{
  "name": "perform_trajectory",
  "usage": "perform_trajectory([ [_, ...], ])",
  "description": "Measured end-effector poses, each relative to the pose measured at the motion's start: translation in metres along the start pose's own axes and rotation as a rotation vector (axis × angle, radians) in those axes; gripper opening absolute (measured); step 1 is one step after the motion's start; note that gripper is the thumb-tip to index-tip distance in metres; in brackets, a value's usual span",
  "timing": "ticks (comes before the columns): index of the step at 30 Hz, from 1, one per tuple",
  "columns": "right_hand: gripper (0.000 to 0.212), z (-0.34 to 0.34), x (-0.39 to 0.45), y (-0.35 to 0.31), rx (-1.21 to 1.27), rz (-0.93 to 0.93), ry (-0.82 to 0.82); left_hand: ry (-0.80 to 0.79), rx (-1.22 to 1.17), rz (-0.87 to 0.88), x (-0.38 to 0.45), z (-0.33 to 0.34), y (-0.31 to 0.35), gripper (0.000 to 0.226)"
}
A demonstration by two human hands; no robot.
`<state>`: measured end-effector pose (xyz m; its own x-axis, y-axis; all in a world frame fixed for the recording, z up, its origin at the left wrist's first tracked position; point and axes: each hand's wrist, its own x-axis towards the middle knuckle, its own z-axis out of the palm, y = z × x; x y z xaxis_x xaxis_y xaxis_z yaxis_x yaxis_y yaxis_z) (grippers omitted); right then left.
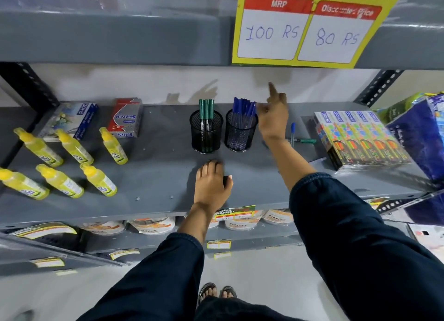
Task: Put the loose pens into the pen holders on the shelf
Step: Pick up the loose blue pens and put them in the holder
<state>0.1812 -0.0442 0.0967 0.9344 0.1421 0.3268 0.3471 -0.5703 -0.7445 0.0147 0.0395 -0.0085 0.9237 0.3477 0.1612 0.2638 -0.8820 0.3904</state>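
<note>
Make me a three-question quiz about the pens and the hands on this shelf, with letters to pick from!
1. Where are the loose pens?
A. right of the pen holders
B. among the yellow bottles
C. on the floor

2. What colour are the pens in the left holder?
A. red
B. green
C. yellow

3. What is the left hand doing?
A. lifting a bottle
B. resting flat on the shelf
C. holding a box

Answers: 1 A, they lie beside the colourful boxes. 2 B, green caps stick out. 3 B, palm down, holding nothing.
</note>
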Motion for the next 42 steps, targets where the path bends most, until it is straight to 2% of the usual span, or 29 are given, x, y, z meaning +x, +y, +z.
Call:
perform_trajectory([
  [4, 0.036, -0.028, -0.011, 0.040, -0.053, 0.291, 0.186, -0.017, 0.024, 0.030, 0.002, 0.003, -0.002, 0.039],
  [7, 0.030, -0.049, -0.027, 0.074, -0.118, 0.453, 0.216, -0.015, 0.055, 0.022, 0.002, 0.006, -0.001, 0.040],
  [9, 0.030, -0.058, -0.040, 0.094, -0.167, 0.402, 0.152, -0.017, 0.061, 0.014, 0.003, 0.006, 0.000, 0.041],
  [11, 0.031, -0.067, -0.053, 0.109, -0.264, 0.288, 0.020, -0.018, 0.066, 0.013, 0.003, 0.006, 0.000, 0.041],
  [15, 0.043, -0.079, -0.072, 0.121, -0.455, 0.141, -0.201, -0.015, 0.067, 0.011, 0.002, 0.006, 0.000, 0.042],
  [19, 0.045, -0.084, -0.079, 0.123, -0.528, 0.044, -0.311, -0.007, 0.049, 0.010, 0.002, 0.006, 0.000, 0.041],
  [27, 0.032, -0.094, -0.071, 0.124, -0.547, 0.019, -0.326, -0.023, 0.057, 0.003, 0.002, 0.005, 0.000, 0.042],
  [33, 0.030, -0.097, -0.053, 0.083, -0.472, -0.119, -0.117, -0.034, 0.060, -0.004, 0.001, 0.003, 0.002, 0.042],
  [36, 0.051, -0.080, -0.034, 0.043, -0.289, -0.031, -0.120, -0.045, 0.057, -0.006, 0.000, 0.000, 0.003, 0.042],
  [38, 0.069, -0.065, -0.024, 0.016, -0.160, -0.049, -0.092, -0.045, 0.051, -0.009, -0.001, -0.002, 0.002, 0.042],
  [42, 0.068, -0.037, -0.011, -0.021, 0.016, -0.169, -0.024, -0.009, 0.007, -0.007, -0.003, -0.003, 0.002, 0.039],
])
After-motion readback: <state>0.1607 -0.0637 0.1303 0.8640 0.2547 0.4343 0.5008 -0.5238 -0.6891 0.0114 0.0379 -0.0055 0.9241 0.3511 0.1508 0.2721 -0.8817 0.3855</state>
